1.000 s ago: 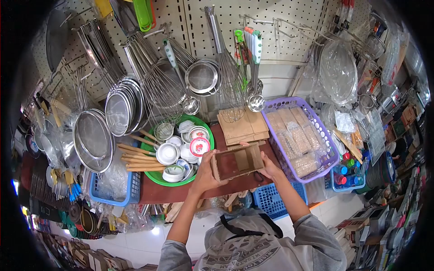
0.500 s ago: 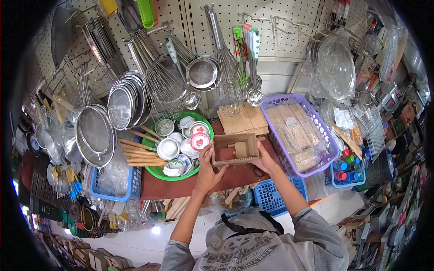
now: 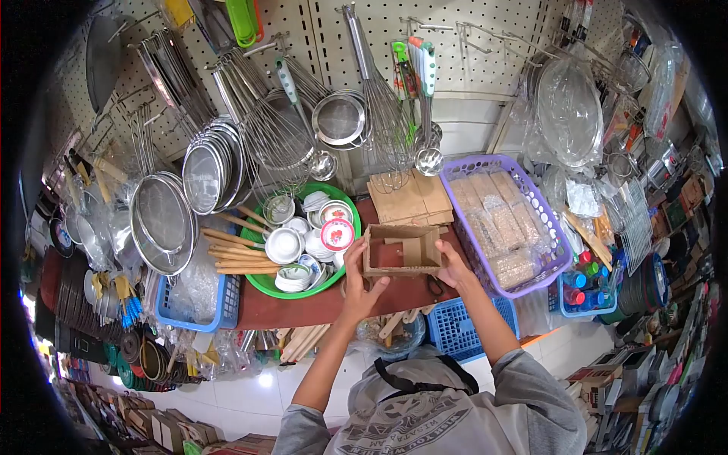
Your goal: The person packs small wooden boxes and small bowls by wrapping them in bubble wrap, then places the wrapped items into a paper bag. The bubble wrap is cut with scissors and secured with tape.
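Note:
Between both hands, above the red-brown table (image 3: pixel 303 309), is a small open cardboard box (image 3: pixel 402 265). My left hand (image 3: pixel 359 282) holds its left side, thumb stretched out below. On the box's right side is my right hand (image 3: pixel 455 267), fingers pressed against the cardboard. A flap stands inside the box, and red shows within it. To the left, a green basin (image 3: pixel 265 287) bears small white bowls (image 3: pixel 283 246) and wooden-handled tools (image 3: pixel 244 265). Flat brown cardboard pieces (image 3: pixel 409 197) lie behind the box.
A purple basket (image 3: pixel 563 262) with bubble-wrapped packs stands right. Blue baskets (image 3: pixel 455 330) are below the table edge and at left. Whisks (image 3: pixel 387 121), strainers (image 3: pixel 163 220) and ladles (image 3: pixel 429 161) hang from the pegboard. Scissors (image 3: pixel 434 286) lie right of the box.
The box and both hands have shifted slightly right. The box is tilted a little differently, and the camera view has moved slightly.

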Motion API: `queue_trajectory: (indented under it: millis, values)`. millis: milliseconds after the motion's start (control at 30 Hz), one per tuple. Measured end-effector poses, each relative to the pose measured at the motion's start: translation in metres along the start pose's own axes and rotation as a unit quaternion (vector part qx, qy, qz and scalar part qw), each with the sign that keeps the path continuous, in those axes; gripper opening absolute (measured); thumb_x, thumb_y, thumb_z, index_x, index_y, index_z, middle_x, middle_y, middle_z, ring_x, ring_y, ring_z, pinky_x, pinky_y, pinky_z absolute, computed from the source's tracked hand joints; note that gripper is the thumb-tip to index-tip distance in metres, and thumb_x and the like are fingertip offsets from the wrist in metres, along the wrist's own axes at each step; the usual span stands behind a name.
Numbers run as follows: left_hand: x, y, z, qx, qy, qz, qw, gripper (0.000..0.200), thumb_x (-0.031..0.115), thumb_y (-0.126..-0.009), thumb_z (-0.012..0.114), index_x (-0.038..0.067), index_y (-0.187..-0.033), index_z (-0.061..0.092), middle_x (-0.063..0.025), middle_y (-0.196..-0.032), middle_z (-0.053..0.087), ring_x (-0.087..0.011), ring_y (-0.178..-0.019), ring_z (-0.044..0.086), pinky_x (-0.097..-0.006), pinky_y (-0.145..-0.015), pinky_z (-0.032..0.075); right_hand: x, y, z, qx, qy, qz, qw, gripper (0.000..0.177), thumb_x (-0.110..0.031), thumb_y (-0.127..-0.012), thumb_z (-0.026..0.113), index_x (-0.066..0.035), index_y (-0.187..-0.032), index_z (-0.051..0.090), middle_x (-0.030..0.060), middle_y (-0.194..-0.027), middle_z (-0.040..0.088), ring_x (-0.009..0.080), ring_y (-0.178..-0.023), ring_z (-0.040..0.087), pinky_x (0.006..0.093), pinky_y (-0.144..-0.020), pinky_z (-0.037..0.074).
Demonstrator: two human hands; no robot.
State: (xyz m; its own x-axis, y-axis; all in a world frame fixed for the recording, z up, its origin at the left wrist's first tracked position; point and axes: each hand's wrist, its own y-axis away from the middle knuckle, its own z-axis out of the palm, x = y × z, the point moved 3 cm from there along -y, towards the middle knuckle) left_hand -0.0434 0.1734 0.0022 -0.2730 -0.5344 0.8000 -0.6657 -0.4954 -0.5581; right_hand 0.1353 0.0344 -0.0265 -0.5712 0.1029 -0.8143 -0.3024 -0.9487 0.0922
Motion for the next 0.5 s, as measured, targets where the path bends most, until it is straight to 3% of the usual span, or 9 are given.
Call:
queue_trajectory:
  millis: [67,167,367,500]
  values:
    - [-0.006,-0.001,0.014,0.036,0.136,-0.044,0.989,0.069,0.021,-0.087,0.07,0.005,-0.141,0.03,-0.0206,-0.146,0.031,-0.0332,-0.136,0.035,-0.0442,-0.114,0.027,0.0,0.0,0.0,0.003,-0.003,-0.022,1.0,0.081,-0.051,-0.088,0.06,-0.017,-0.153,0.026,0.0121,-0.143,0.045,0.0263,-0.132,0.044,0.0474,-0.108,0.038]
    - [0.017,-0.009,0.025,0.092,0.083,-0.136,0.983,0.057,0.022,-0.095,0.06,0.007,-0.141,0.03,-0.015,-0.142,0.036,-0.0275,-0.134,0.034,-0.0386,-0.113,0.024,0.01,0.0,-0.009,0.008,0.001,-0.039,0.999,0.081,-0.049,-0.088,0.06,-0.017,-0.153,0.025,0.0118,-0.141,0.046,0.0254,-0.131,0.045,0.0457,-0.107,0.039]
    - [0.025,-0.019,0.044,0.132,0.145,-0.144,0.97,0.058,0.007,-0.084,0.053,0.006,-0.139,0.035,-0.016,-0.143,0.036,-0.0281,-0.136,0.033,-0.038,-0.115,0.021,0.009,0.002,-0.025,0.023,0.002,-0.04,0.999,0.08,-0.051,-0.09,0.06,-0.016,-0.152,0.024,0.0119,-0.142,0.045,0.024,-0.131,0.045,0.0437,-0.107,0.039]
    - [0.036,-0.021,0.049,0.027,0.02,-0.063,0.997,0.06,0.009,-0.075,0.052,0.006,-0.134,0.046,-0.0181,-0.148,0.033,-0.0329,-0.14,0.029,-0.0428,-0.116,0.019,-0.003,0.007,-0.029,0.051,0.002,-0.055,0.997,0.074,-0.047,-0.091,0.062,-0.016,-0.149,0.027,0.0104,-0.139,0.048,0.0218,-0.128,0.048,0.0403,-0.104,0.042]
